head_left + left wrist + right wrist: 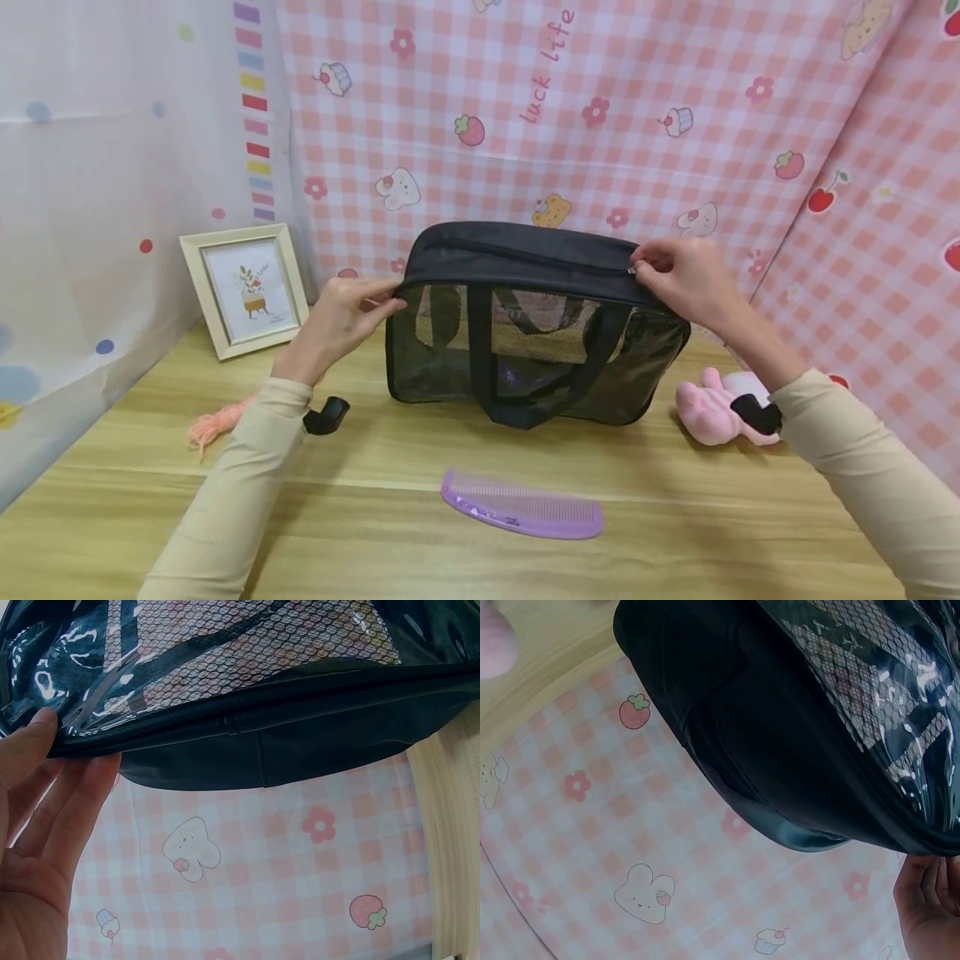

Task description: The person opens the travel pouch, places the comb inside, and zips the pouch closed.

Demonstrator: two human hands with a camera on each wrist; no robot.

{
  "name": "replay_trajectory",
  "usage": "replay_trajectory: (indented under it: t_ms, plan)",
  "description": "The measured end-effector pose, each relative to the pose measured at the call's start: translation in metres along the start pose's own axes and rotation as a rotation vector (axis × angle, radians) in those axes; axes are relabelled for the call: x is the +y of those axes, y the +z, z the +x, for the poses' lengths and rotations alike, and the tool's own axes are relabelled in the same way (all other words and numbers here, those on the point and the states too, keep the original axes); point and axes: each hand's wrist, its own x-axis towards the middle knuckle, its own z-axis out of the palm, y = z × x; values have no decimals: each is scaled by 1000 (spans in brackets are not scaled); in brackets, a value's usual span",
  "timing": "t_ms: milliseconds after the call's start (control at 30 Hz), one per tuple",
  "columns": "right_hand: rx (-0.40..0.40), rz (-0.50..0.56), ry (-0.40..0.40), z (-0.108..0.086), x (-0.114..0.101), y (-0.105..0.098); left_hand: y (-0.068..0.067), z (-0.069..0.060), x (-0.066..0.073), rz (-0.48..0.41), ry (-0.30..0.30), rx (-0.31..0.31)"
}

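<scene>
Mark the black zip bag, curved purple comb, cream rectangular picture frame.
Black zip bag [536,329], head view: clear front panel.
Curved purple comb [529,525], head view: spine.
Cream rectangular picture frame [207,296], head view: left rail.

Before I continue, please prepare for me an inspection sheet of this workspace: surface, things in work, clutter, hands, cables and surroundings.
Surface: wood-grain tabletop, bearing the items below.
Job's things: black bag with see-through front, standing upright; its contents cannot be made out.
Clutter: purple comb in front of the bag; picture frame and peach yarn, partly hidden by the sleeve, to the left; pink plush toy to the right.
Hands: left hand pinches the bag's upper left edge; right hand pinches the zipper pull near the top right.
Cables: nothing seen.
Surroundings: pink checked backdrop behind and right; white dotted sheet left.
</scene>
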Motion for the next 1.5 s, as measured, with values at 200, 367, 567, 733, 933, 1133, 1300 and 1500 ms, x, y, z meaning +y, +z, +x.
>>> replay_trajectory:
  t_ms: [200,367,567,733,933,1133,1300,1500]
  plan:
    - [-34,-7,-15,3,2,-3,1,3,1,0,3,-10]
    - [-100,9,-4,12,0,-4,2,0,-1,-10,-5,0]
    - [-128,28,-32,25,-7,-4,2,0,-3,-4,4,23]
    - [-184,31,-13,33,-12,-7,0,0,-2,-2,3,28]
    - [-228,55,-9,37,-13,-11,1,-1,-1,-6,-16,12]
    - [-268,55,20,41,-16,-11,2,-1,1,-31,-42,3]
    - [-283,57,33,47,-21,-9,2,-1,1,-22,-35,8]
    - [-294,74,48,52,-28,-4,1,-2,-1,-18,-28,12]
